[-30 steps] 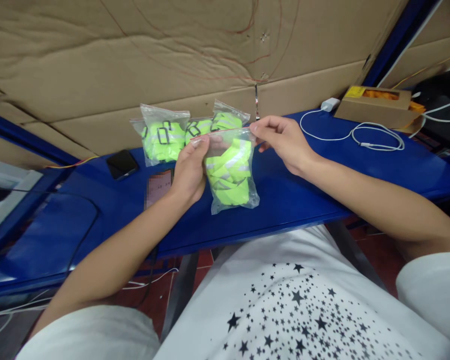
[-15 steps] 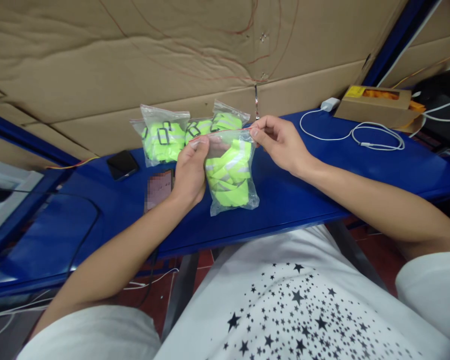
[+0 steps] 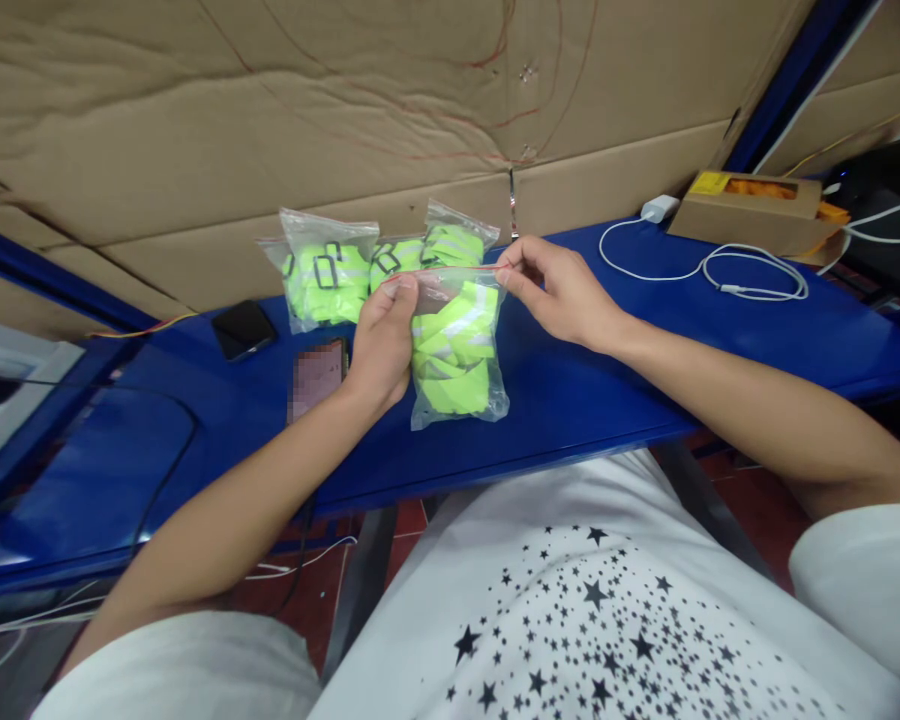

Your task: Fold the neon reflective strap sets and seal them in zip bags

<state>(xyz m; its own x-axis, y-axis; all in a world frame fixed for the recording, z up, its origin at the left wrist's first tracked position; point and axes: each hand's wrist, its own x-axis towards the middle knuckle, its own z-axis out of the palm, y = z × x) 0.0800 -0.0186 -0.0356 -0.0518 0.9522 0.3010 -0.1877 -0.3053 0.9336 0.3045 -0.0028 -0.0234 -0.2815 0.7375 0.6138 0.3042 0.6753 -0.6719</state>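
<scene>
My left hand (image 3: 381, 345) and right hand (image 3: 559, 290) pinch the top edge of a clear bag (image 3: 455, 345) of neon straps above the blue counter (image 3: 607, 380), fingers pressed together.

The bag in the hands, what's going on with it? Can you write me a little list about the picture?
Held thing: clear bag with bright green straps inside and a red strip along its top
Left hand: pinches the bag's top left corner
Right hand: pinches the bag's top right corner
Behind it: more filled bags
Table: blue, with a black phone, a white cable and a cardboard box
</scene>
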